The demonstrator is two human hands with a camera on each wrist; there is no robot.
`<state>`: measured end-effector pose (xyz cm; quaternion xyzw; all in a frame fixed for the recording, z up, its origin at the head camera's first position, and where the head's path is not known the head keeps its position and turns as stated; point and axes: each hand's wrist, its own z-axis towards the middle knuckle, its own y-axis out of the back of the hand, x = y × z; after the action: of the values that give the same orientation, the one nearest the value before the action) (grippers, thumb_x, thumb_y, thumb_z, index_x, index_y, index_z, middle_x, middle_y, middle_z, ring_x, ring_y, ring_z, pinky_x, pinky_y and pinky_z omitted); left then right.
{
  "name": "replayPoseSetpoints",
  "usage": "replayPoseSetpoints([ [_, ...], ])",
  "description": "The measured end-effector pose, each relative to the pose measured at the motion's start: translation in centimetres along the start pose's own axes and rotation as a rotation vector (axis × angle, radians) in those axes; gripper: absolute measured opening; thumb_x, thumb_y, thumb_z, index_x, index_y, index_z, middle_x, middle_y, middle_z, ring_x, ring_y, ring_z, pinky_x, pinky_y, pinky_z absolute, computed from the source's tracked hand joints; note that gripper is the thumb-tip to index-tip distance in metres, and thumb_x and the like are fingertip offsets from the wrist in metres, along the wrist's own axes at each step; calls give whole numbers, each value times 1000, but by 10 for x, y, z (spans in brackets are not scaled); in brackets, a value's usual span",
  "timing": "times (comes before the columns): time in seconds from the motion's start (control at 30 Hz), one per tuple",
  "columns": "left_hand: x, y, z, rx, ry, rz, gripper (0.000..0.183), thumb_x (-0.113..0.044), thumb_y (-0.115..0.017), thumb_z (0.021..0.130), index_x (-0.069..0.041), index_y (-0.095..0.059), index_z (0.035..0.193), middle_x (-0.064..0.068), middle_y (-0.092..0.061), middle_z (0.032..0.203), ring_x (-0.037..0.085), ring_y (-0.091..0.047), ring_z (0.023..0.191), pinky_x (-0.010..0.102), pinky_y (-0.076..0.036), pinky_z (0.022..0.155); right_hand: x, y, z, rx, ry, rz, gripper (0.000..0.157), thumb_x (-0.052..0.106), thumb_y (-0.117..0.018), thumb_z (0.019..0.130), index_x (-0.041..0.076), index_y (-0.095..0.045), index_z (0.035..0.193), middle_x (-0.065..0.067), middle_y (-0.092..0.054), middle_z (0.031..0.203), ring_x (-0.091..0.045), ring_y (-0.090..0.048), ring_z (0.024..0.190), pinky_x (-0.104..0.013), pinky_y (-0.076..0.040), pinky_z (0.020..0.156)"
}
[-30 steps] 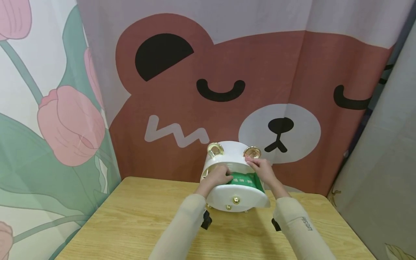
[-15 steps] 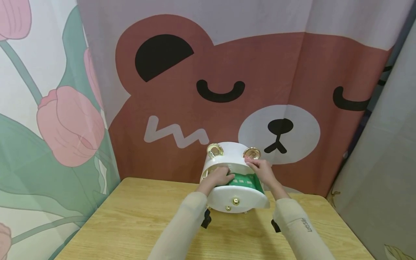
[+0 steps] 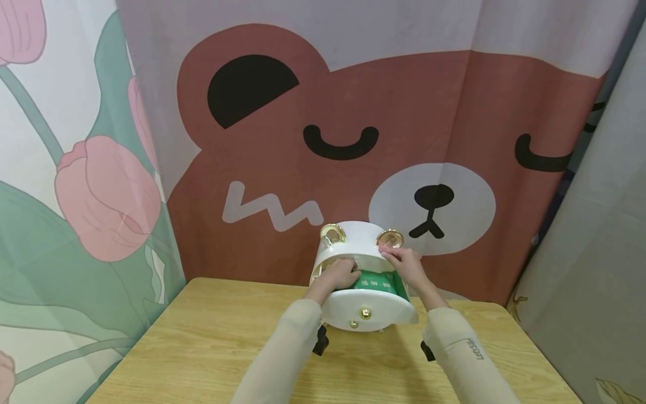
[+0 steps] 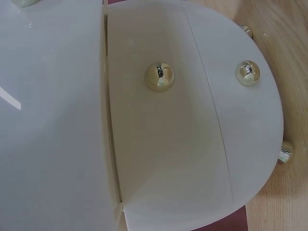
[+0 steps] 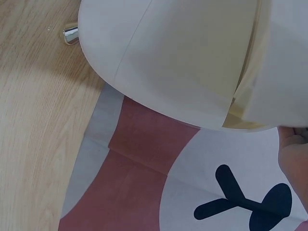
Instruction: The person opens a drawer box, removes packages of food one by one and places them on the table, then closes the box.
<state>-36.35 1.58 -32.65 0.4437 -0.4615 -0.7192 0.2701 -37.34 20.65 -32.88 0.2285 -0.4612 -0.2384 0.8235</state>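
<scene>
A white rounded box (image 3: pixel 359 229) with two round gold ears stands on the table. Its front flap (image 3: pixel 348 303), with a gold knob (image 3: pixel 365 313), is tipped outward in the head view. Inside the opening lies a green packet (image 3: pixel 375 281) with pale printing. My left hand (image 3: pixel 340 274) reaches into the opening at the packet's left; its fingertips are hidden there. My right hand (image 3: pixel 409 264) pinches the box's upper front rim beside the right gold ear (image 3: pixel 391 238). The left wrist view shows the box front (image 4: pixel 163 130) close up, without the hand. Part of my right hand (image 5: pixel 294 159) shows at the right wrist view's edge.
The wooden table (image 3: pixel 242 342) extends in front of the box and to both sides. A curtain with a bear print (image 3: pixel 262 252) hangs close behind the box. Short gold feet (image 5: pixel 70 34) hold the box off the tabletop. Another curtain (image 3: pixel 595 269) hangs at the right.
My left hand shifts slightly within the opening. My right hand keeps its place at the rim, and the box stays where it was. The head view drifts a little.
</scene>
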Motion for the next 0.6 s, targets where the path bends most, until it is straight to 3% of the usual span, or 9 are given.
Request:
replayPoseSetpoints([
  [0.17, 1, -1, 1, -12, -5, -17, 29, -24, -51, 89, -4, -59, 107, 7, -61, 104, 22, -56, 98, 34, -43, 82, -1, -1, 1, -14, 24, -12, 26, 12, -54, 89, -4, -61, 108, -17, -56, 112, -33, -49, 110, -44, -39, 88],
  [0.4, 4, -3, 3, -33, -33, -68, 26, -22, -52, 89, -3, -61, 104, 7, -63, 101, 20, -57, 96, 31, -44, 80, 0, 0, 1, -9, -8, -17, 27, 14, -54, 89, -3, -60, 109, -17, -57, 112, -33, -50, 108, -43, -41, 85],
  [0.6, 3, -2, 2, -56, -63, -55, 24, -20, -53, 88, -2, -63, 101, 9, -63, 101, 22, -57, 96, 32, -44, 81, 0, 0, 0, -11, -9, -20, 27, 14, -54, 89, -3, -61, 108, -18, -57, 111, -33, -52, 105, -43, -43, 82],
])
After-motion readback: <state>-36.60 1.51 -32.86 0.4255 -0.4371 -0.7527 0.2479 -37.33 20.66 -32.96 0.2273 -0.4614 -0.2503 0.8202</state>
